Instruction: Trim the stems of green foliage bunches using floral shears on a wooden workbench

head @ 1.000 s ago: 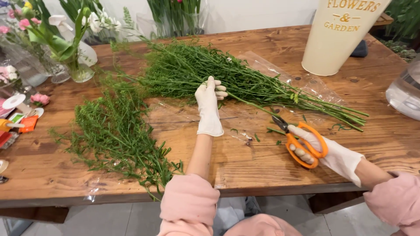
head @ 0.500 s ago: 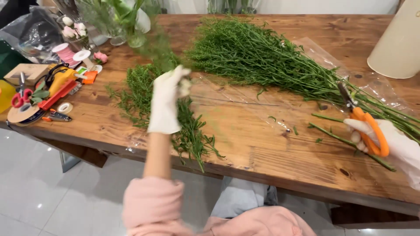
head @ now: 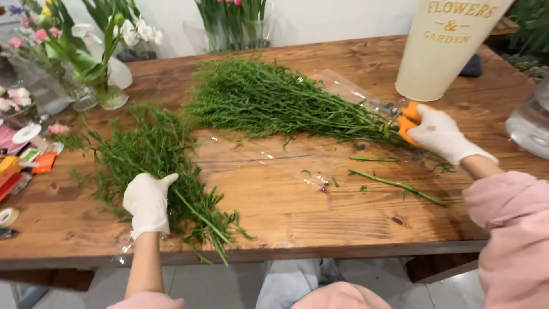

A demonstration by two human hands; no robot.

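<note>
Since half a second ago the left hand point(head: 147, 201) has settled flat on the small greenery pile point(head: 154, 166), and the right hand point(head: 441, 135) has carried the orange scissors point(head: 407, 121) up to the stem ends of the big bundle.

Wooden table point(head: 320, 212) is the landmark. Large greenery bundle point(head: 274, 103) lies across the table's far middle, tips left, stems running right over clear wrap point(head: 269, 157). Cream metal bucket point(head: 443, 48) stands at the table's far right, just behind the scissors. Small greenery pile lies on the table's left, reaching the near edge. Glass vase with flowers point(head: 106, 86) at the table's far left corner. Clear glass vessel point(head: 529, 123) at the right edge. Cut stem point(head: 397, 186) lies loose right of centre. Tape rolls and small tools point(head: 23, 160) at the left edge.

Left hand: gloved, fingers together, pressed on the pile, not gripping. Right hand: gloved, fingers closed round the scissor handles; blades hidden among stems, cannot tell if parted.
</note>
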